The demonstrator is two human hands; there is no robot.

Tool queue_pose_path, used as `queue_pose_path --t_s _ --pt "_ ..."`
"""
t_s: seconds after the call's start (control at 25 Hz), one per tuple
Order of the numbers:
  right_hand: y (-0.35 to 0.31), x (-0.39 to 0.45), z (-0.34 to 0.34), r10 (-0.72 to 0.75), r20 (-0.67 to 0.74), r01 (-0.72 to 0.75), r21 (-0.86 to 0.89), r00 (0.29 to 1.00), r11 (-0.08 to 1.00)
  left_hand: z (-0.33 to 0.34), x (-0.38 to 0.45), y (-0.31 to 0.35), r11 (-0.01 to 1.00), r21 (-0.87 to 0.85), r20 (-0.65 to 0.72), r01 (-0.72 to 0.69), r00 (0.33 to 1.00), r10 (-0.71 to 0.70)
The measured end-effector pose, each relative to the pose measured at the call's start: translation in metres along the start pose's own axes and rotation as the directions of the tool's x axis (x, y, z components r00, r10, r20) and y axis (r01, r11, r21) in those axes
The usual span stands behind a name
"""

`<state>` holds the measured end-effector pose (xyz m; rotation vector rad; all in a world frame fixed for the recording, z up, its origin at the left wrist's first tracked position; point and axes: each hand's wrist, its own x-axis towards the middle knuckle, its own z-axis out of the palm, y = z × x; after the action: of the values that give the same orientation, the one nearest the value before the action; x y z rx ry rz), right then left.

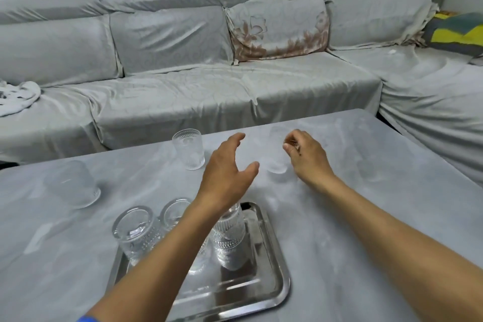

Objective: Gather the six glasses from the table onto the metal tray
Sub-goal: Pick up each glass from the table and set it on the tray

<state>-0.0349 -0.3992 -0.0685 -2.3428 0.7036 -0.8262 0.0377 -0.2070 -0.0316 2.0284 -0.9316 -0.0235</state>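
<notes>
While grey throughout — table (pixel 366 217), sofa (pixel 209 91) behind.

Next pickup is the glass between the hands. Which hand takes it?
Probably right. The right hand is curled right beside the blurry glass, fingers level with its rim. The left hand is open but farther off, its forearm crossing the tray.

**Layout: tray near, loose glasses beyond, sofa behind**

Table (pixel 366 217) in front, sofa (pixel 209 86) behind it and along the right. Tray (pixel 271 293) on table's near edge, centre-left. Three glasses on tray: left glass (pixel 134 232), middle glass (pixel 173 213) behind the forearm, right glass (pixel 230 240). Off tray: one glass (pixel 73 184) far left, one glass (pixel 188 149) behind the tray, one blurred glass (pixel 277 154) between left hand (pixel 224 175) and right hand (pixel 308 158).
</notes>
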Motion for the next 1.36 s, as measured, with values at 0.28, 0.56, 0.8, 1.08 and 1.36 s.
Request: queue_pose_path --t_s 0.28,0.56,0.8,1.08,1.36 --pt "-0.088 -0.051 -0.047 0.047 0.186 -0.189 0.896 0.981 0.403 -0.034 -0.032 0.036 0.578 -0.763 0.093 0.29 0.934 -0.345" --pt "-0.165 -0.108 -0.026 0.043 0.382 -0.364 0.831 0.923 0.421 -0.115 -0.094 0.017 0.515 -0.857 -0.155 0.023 0.941 -0.3" --pt "-0.202 -0.14 0.029 -0.251 0.425 0.062 0.412 0.87 0.909 -0.173 -0.16 -0.042 0.803 -0.592 -0.284 0.063 0.917 -0.282" --pt "-0.184 -0.146 0.049 -0.261 0.539 0.341 -0.053 0.801 0.938 -0.15 -0.194 -0.086 0.946 -0.284 -0.193 0.157 0.957 -0.216" --pt "-0.179 -0.144 0.048 -0.311 0.542 0.392 -0.037 0.78 0.919 -0.134 -0.194 -0.117 0.96 -0.202 -0.143 0.193 0.964 -0.224"
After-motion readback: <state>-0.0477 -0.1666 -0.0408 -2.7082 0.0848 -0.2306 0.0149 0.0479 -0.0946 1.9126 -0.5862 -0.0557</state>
